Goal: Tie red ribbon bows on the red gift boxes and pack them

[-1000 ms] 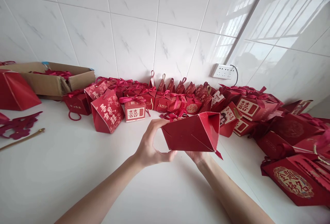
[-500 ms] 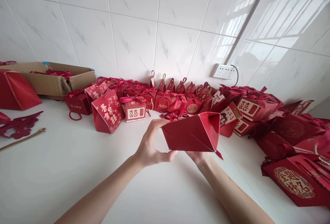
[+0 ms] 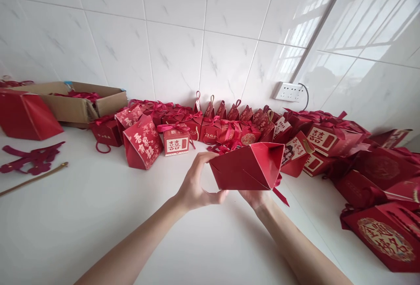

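Note:
Both my hands hold a plain red paper gift box [image 3: 246,169] tipped on its side above the white counter [image 3: 82,224]. My left hand [image 3: 197,184] pinches its left end, thumb below and fingers curled over the top. My right hand [image 3: 254,196] supports it from underneath and is mostly hidden by the box. A red ribbon end [image 3: 281,195] hangs from the box's lower right corner.
Several red gift boxes with ribbons [image 3: 210,125] line the tiled wall. Larger red boxes [image 3: 383,237] lie at the right. A cardboard carton [image 3: 72,101] and a red box [image 3: 26,116] stand at the left, by a gold stick [image 3: 33,179]. A wall socket [image 3: 288,92] sits above.
The view has shifted slightly, so everything sits a little to the right. The box has tilted a touch in my hands, which keep the same grip.

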`<state>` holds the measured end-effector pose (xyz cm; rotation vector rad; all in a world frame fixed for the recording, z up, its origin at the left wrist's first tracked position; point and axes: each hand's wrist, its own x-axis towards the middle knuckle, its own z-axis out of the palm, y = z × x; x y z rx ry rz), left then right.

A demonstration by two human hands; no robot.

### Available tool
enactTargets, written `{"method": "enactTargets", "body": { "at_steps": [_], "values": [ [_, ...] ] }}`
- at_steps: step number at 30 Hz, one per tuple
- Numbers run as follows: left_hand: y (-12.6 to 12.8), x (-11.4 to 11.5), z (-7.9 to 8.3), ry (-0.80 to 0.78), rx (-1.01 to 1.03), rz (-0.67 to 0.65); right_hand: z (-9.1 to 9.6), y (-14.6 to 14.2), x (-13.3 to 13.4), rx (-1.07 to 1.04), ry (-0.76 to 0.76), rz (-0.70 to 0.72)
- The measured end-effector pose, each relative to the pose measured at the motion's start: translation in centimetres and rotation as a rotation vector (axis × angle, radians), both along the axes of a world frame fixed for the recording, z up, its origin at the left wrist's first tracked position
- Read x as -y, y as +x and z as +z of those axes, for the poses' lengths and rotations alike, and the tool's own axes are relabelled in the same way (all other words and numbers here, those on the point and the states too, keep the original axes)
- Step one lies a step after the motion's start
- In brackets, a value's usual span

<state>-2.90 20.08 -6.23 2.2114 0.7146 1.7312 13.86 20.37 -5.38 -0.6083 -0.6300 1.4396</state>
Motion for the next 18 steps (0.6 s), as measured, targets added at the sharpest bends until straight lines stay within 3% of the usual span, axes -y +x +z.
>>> {"method": "enactTargets", "body": {
  "at_steps": [4, 6, 12, 18],
  "values": [
    [-0.1, -1.0, -1.5, -0.103, -0.17, 0.156, -0.5, 0.8, -1.5, -0.033, -0.011, -0.029],
    [-0.1, -1.5, -2.1, -0.134, -0.245, 0.196, -0.6, 1.0, -1.9, -0.024, 0.005, -0.111],
    [-0.3, -1.7, -1.6, -0.261, -0.279, 0.18, -0.5, 0.5, -1.3, 0.101, 0.044, -0.253],
    [-0.5, -1.2, -1.0, -0.315, -0.242, 0.129, -0.7, 0.5, -1.2, 0.213, 0.061, -0.241]
  ]
}}
